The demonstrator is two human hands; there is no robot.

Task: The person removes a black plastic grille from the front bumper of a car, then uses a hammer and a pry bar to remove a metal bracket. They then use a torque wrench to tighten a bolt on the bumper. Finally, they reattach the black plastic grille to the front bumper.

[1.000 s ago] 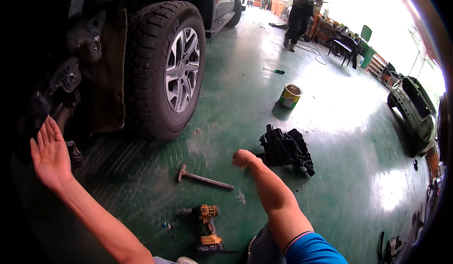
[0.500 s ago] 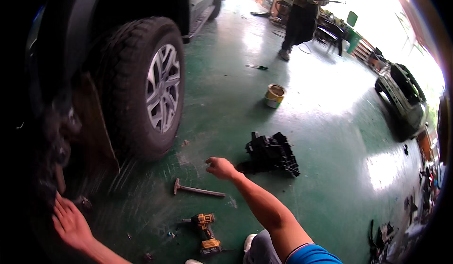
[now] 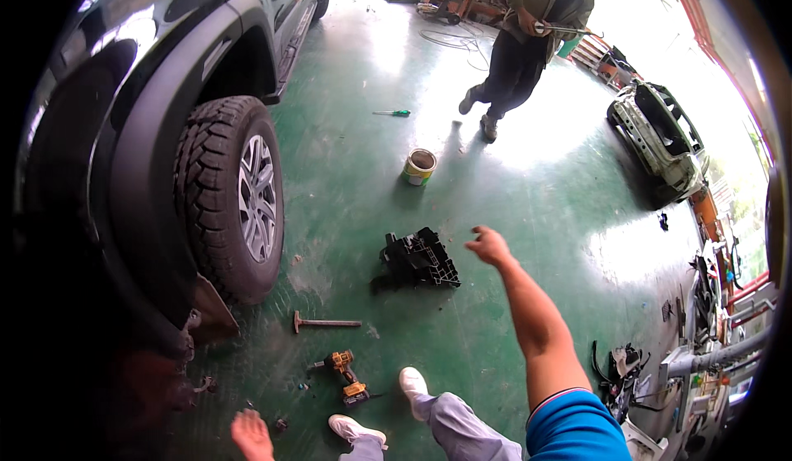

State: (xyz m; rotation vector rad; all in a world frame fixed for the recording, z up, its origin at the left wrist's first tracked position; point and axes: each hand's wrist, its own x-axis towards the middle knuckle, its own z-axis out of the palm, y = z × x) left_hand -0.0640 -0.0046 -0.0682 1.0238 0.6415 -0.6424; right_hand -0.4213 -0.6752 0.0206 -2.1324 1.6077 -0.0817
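My right hand (image 3: 490, 247) is stretched forward in the air with its index finger out, holding nothing I can see. A black ribbed plastic part (image 3: 419, 259) lies on the floor to its left. Low in the view is my left hand (image 3: 252, 438), its fingers extended and nothing in it. Close to that hand are small dark bits (image 3: 281, 423) on the floor. A yellow and black cordless drill (image 3: 345, 376) lies in front of my feet. Beyond the drill rests a hammer (image 3: 330, 323), near the vehicle's front wheel (image 3: 231, 201).
The dark vehicle (image 3: 136, 160) fills the left side. A paint can (image 3: 420, 166) and a green-handled screwdriver (image 3: 399, 113) stand and lie farther off. Another person (image 3: 520, 57) walks there, holding a long metal tool (image 3: 572, 30). A stripped car body piece (image 3: 660, 142) and loose parts (image 3: 624, 370) line the right.
My view has swung right and back from the wheel. The left hand has come away from beside the vehicle's front. My right arm is now right of the plastic part. The other person has stepped closer.
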